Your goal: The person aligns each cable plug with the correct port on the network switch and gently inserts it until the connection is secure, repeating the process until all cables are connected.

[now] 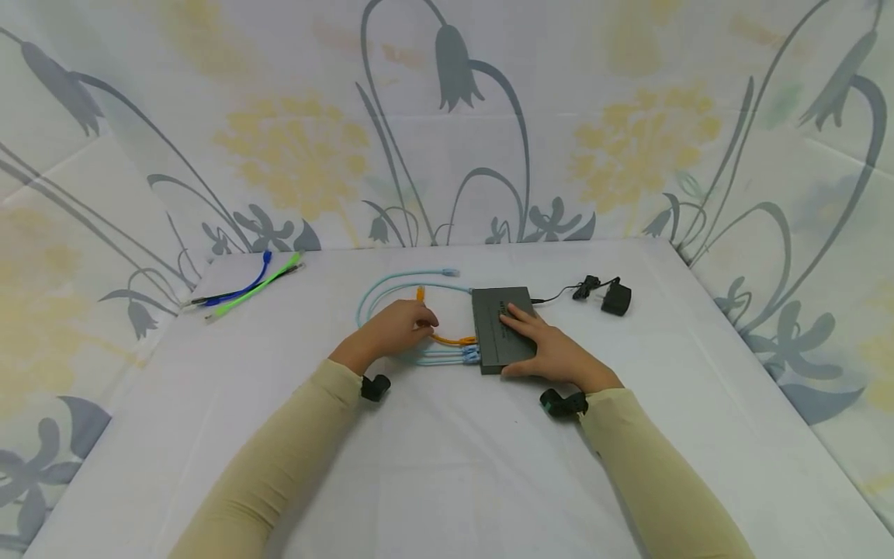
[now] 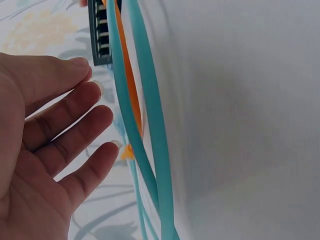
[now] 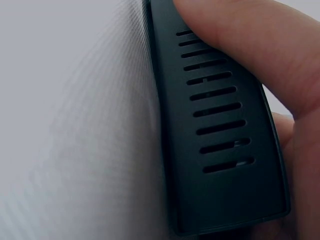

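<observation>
The right hand (image 1: 559, 351) holds the dark box (image 1: 492, 326), its fingers spread on top; the left hand (image 1: 394, 332), at 9 o'clock of it, has fingers loosely bent and apparently gripping nothing. An orange cable (image 1: 452, 339) and light blue cables (image 1: 444, 362) seem already plugged in, but the blue cable (image 1: 265, 265), green cable (image 1: 257, 289) and black cable (image 1: 225, 297) at 10 o'clock lie unconnected on the tabletop (image 1: 447, 466).

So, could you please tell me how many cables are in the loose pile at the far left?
3: a blue cable along the pile's far side, a green cable along its near side, and a black cable crossing with them. Another could be hidden underneath.
</observation>
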`<state>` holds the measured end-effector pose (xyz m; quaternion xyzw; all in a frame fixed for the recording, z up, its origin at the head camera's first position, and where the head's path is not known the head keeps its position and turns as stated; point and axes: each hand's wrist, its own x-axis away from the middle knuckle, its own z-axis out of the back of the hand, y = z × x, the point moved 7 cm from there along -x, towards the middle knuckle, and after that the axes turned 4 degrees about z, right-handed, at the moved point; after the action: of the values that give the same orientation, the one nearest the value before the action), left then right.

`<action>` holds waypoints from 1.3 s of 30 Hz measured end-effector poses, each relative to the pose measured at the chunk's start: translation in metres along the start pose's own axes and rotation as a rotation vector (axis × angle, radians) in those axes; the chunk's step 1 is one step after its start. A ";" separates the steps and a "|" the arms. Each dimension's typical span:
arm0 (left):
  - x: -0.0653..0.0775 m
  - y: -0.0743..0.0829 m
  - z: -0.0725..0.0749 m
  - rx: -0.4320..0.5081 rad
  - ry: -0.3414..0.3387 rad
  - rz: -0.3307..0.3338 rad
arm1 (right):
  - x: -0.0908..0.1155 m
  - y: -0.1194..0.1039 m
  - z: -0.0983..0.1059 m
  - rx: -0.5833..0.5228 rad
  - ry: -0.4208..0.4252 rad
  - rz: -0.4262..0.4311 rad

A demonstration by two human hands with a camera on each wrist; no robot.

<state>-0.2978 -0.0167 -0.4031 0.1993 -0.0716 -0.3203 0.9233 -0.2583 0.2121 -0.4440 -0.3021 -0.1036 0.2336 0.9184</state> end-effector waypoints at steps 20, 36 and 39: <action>0.029 -0.041 0.036 0.006 0.141 0.058 | -0.001 0.002 0.000 0.012 -0.002 -0.003; 0.052 -0.080 0.053 -0.022 0.148 0.164 | -0.001 0.002 0.000 -0.007 0.004 -0.003; 0.055 -0.089 0.055 -0.035 0.150 0.178 | -0.001 0.004 -0.001 -0.008 0.005 -0.004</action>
<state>-0.3190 -0.1324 -0.3902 0.1994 -0.0140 -0.2223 0.9543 -0.2604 0.2138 -0.4470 -0.3062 -0.1031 0.2305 0.9179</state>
